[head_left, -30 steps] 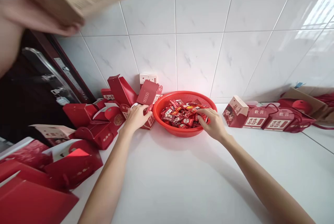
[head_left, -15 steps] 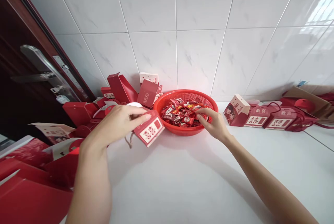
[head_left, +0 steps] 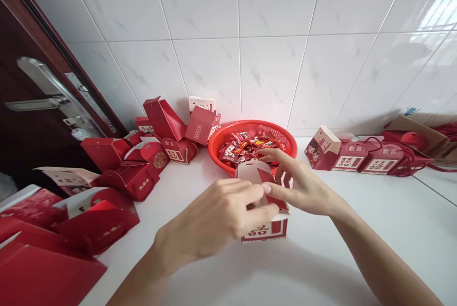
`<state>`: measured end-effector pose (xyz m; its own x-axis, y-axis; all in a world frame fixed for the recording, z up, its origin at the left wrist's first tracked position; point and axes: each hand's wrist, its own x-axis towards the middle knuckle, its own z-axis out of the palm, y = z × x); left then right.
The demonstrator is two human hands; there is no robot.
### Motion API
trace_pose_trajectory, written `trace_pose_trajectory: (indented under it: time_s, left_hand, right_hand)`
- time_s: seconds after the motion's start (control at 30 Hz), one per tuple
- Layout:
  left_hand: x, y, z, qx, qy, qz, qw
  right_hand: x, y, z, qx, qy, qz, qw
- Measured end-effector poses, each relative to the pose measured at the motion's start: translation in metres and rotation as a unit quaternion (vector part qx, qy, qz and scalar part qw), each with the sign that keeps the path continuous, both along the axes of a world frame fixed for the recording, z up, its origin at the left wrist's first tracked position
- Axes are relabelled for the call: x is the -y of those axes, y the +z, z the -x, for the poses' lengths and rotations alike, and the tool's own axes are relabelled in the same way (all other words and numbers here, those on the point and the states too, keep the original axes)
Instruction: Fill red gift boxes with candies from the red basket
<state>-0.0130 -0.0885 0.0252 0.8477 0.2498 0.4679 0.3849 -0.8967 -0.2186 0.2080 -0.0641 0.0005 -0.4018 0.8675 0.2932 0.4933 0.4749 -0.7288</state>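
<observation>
Across the white counter [head_left: 321, 253], cut off at the bottom, left boxes [head_left: 137, 184] crowd together, the nearest cropped by the edge; two right boxes [head_left: 383, 161] read 歡喜. Behind the hands, the basket [head_left: 250, 126] has its front rim partly hidden. The left hand [head_left: 228, 208] curls loosely over the box [head_left: 280, 229], the right hand [head_left: 303, 184] half open around its top; whether either grips, I cannot tell. The box is upright before the basket, printed front facing the wearer, its character partly covered, long axis unclear. Wrappers on the sweets [head_left: 237, 146] are too small to read.

Packets [head_left: 232, 153] in basket [head_left: 262, 127], 1 box [head_left: 273, 229] before it, box cluster [head_left: 134, 180] left, box row [head_left: 380, 161] right
</observation>
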Motion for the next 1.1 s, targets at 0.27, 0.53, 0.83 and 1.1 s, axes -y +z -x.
trace_pose_trajectory:
  time_s: [0.27,0.53,0.83,1.1]
  left_hand:
    - [0.005,-0.016,-0.012,-0.052,-0.020,0.045,0.997]
    - [0.005,-0.006,-0.003,-0.140,0.089,0.252,0.953]
    - [-0.007,-0.012,0.013,-0.087,0.164,0.393,0.901]
    - [-0.004,-0.002,0.001,-0.133,0.265,0.454,0.840]
  right_hand:
    - [0.006,-0.002,0.001,0.088,0.023,0.106,0.990]
    - [-0.004,0.002,-0.015,0.094,0.030,0.098,0.990]
    - [-0.008,-0.003,-0.016,0.188,0.013,0.143,0.972]
    - [-0.011,-0.001,-0.021,0.334,0.040,0.181,0.924]
